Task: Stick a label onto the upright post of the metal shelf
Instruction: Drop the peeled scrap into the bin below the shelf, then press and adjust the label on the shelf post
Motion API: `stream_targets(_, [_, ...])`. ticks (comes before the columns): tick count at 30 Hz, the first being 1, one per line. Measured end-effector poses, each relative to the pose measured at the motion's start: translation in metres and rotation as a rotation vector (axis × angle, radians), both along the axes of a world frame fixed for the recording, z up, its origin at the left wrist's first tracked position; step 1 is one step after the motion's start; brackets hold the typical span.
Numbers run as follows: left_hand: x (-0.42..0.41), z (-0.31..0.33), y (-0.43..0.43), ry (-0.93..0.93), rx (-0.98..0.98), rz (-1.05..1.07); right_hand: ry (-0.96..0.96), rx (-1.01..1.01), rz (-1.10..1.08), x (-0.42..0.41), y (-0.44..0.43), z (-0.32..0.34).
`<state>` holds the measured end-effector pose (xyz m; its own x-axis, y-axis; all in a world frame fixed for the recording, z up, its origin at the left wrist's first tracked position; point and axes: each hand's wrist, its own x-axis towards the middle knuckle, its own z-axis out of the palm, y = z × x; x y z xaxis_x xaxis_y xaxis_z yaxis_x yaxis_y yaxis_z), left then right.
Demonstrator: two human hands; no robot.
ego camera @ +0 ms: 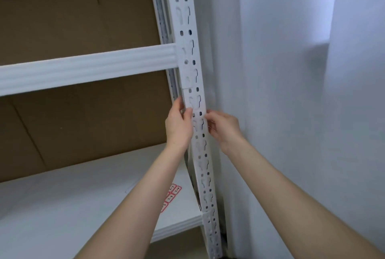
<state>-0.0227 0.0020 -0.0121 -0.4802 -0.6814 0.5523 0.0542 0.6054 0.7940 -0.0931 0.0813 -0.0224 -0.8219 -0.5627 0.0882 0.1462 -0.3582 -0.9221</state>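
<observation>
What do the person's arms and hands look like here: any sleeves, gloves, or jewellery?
Both arms are bare as far as the frame shows, with no sleeves in view. The left hand and the right hand wear no gloves. No watch, bracelet or ring shows on either. Nails are too small to judge.

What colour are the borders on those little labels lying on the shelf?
Red borders on white labels, seen in the head view.

Brown cardboard (73,18) backs the shelving bays. A pale grey wall (291,71) stands at the right, shadowed at its upper part.
</observation>
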Motion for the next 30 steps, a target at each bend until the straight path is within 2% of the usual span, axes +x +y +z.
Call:
stream_targets(4, [-0.001, -0.003, -0.009, -0.028, -0.048, -0.054, -0.021, -0.031, -0.001, -0.002, -0.002, -0.002])
stream_targets(12, [-0.001, -0.009, -0.015, 0.009, -0.008, -0.141, -0.009, -0.025, -0.031, -0.004, -0.005, -0.006])
stream_targets(30, [0.001, -0.009, -0.015, 0.024, 0.016, -0.187, 0.007, 0.022, 0.005, -0.009, -0.001, 0.006])
